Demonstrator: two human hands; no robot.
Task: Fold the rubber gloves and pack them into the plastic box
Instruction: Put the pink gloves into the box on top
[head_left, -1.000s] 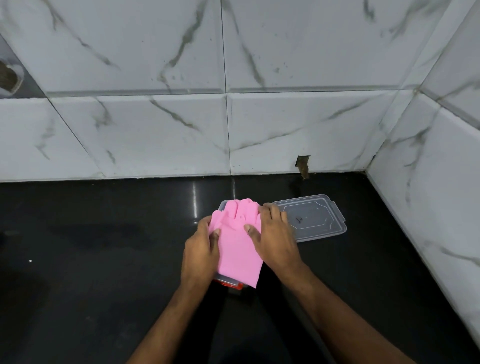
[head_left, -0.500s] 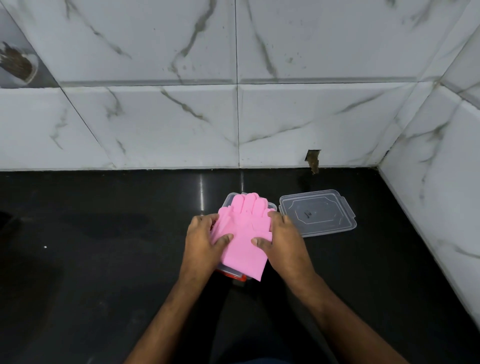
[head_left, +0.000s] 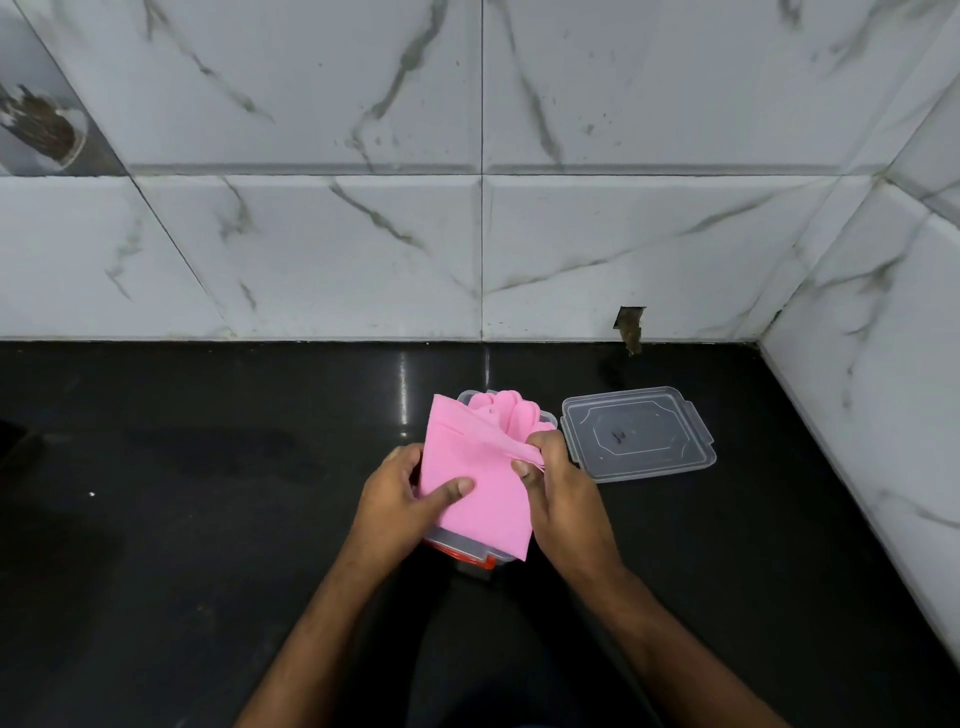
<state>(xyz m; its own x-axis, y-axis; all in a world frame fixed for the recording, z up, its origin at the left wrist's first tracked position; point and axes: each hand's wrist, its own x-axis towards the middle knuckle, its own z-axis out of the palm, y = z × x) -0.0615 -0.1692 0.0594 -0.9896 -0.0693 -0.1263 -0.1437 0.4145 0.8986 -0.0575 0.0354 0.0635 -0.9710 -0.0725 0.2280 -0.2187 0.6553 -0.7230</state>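
Pink rubber gloves (head_left: 475, 467) lie across a clear plastic box (head_left: 457, 552) with a red base, on the black counter. The box is mostly hidden under them; only its near edge and far corner show. My left hand (head_left: 400, 499) presses its thumb on the gloves' left side. My right hand (head_left: 558, 488) pinches a flap of the top glove, lifted and folded over towards the left. The glove fingers (head_left: 511, 415) point away from me over the box's far rim.
The box's clear lid (head_left: 636, 434) lies flat on the black counter (head_left: 208, 493) just right of the box. White marble-look tiled walls close off the back and the right side. A small hole (head_left: 629, 325) marks the back wall's base.
My right hand has lifted the top glove's right edge and folded it leftwards. My left thumb has slid further onto the gloves. The camera has moved slightly.
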